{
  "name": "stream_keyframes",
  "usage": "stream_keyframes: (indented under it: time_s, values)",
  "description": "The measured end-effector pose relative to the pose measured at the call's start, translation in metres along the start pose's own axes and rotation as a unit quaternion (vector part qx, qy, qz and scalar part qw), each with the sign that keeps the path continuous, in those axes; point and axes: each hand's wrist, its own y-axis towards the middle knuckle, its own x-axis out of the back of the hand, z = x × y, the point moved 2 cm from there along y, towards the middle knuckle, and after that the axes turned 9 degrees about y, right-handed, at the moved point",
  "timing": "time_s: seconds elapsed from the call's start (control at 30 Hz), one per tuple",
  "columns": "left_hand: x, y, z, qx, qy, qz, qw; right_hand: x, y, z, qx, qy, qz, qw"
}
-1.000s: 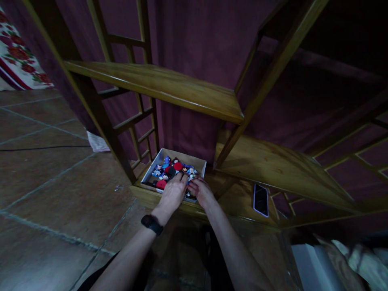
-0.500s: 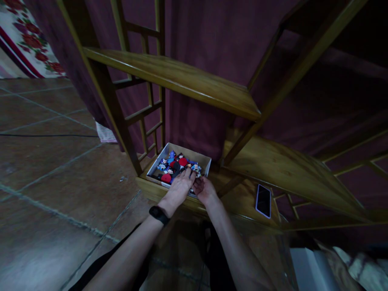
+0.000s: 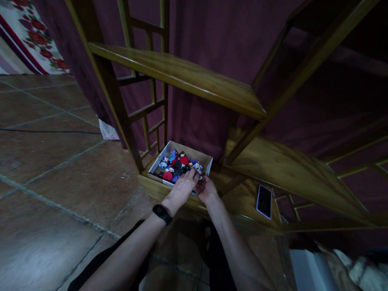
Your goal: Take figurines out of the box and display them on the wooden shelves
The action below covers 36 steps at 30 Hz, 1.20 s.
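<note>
A shallow cardboard box sits on the bottom shelf of a wooden rack and holds several small colourful figurines in red, blue and black. My left hand, with a black watch on the wrist, reaches into the near right part of the box, fingers bent down onto the figurines. My right hand is beside it at the box's near right corner, fingers curled; what they hold is hidden. The two hands touch each other.
A phone with a pale case lies flat on the bottom shelf to the right. Wooden shelves slant overhead, with a dark red curtain behind. Tiled floor spreads to the left; a white object is at lower right.
The view has shifted so the rack and box sit slightly further right and higher. Both hands stay at the box's near right corner and have drawn closer together.
</note>
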Motion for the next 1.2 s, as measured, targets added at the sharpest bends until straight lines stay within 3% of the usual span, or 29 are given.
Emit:
stream_keyframes:
  time_s: [0.1,0.43,0.83,1.2]
  values:
    - [-0.002,0.0,-0.001,-0.006,0.007,-0.001,1.0,-0.003,-0.004,0.0,-0.036,0.041,-0.033,0.998]
    - [-0.011,0.002,-0.002,-0.015,0.024,0.005,1.0,0.001,0.001,-0.001,-0.04,0.027,-0.004,0.999]
    - [-0.011,0.001,-0.005,-0.025,0.058,0.006,0.998,0.002,0.001,-0.002,-0.06,0.046,-0.035,0.997]
    - [-0.009,0.002,-0.005,-0.024,0.068,0.026,0.997,0.002,0.002,-0.002,-0.048,0.016,0.004,0.999]
